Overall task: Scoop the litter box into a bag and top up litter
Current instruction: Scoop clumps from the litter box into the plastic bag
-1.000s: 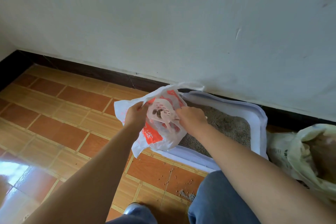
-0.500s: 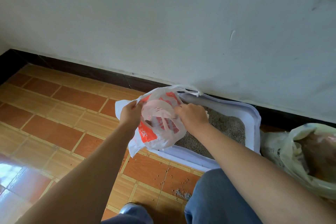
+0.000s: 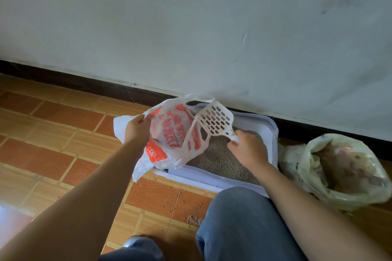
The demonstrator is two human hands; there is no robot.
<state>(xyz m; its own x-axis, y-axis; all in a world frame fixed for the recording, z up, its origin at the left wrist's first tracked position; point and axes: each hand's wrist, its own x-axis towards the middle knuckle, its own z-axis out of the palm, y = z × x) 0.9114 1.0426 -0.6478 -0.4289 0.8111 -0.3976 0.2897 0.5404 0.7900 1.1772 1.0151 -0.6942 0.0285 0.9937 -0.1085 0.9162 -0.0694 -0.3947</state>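
From the head camera, we see our left hand (image 3: 137, 131) pinching the rim of the white-and-red bag (image 3: 169, 135), which hangs open over the left end of the litter box (image 3: 212, 178) by the wall. Our right hand (image 3: 248, 148) grips the handle of the white slotted scoop (image 3: 215, 121), raised above the grey litter (image 3: 218, 161) beside the bag's mouth. A yellowish sack (image 3: 339, 171) sits just right of the box.

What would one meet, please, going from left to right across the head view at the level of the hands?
In order: left hand → red-and-white plastic bag → white slotted litter scoop → right hand → pale yellowish plastic bag.
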